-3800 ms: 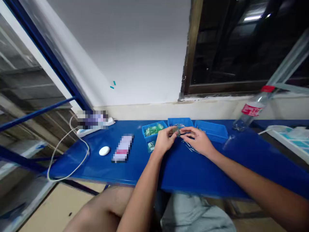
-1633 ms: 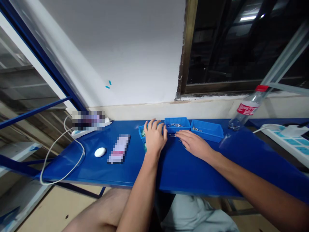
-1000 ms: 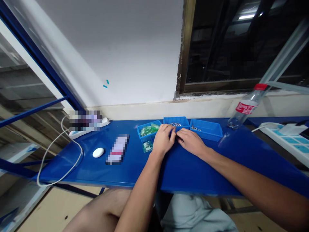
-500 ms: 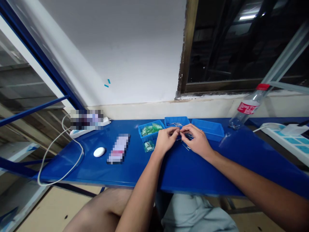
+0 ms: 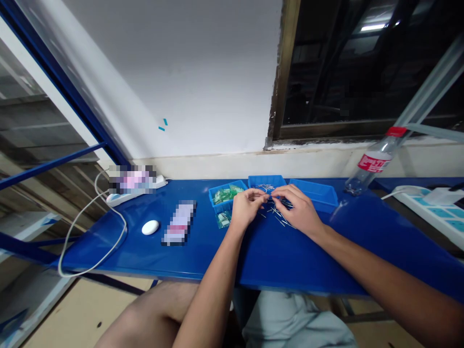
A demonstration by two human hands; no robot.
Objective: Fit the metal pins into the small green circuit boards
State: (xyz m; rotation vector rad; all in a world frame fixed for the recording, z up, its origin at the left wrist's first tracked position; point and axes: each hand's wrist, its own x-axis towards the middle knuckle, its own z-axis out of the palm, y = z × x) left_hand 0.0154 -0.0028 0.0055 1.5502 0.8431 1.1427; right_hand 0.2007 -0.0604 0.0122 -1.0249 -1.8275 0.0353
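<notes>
My left hand and my right hand meet fingertip to fingertip over the blue table. Both are closed in a pinch; what sits between the tips is too small to make out. Thin metal pins lie loose under and beside my right hand. Just behind the hands, a small blue bin holds more such pins. To the left of my left hand, another blue bin is filled with green packets, and one clear packet lies in front of it.
A third blue bin stands behind my right hand. Farther right are a plastic bottle with a red cap and a power strip. On the left lie a blurred-out phone, a white oval object and a looped white cable.
The fingertips of my two hands have drawn slightly apart, and my right hand has shifted a little. More of the loose pins on the table now show.
</notes>
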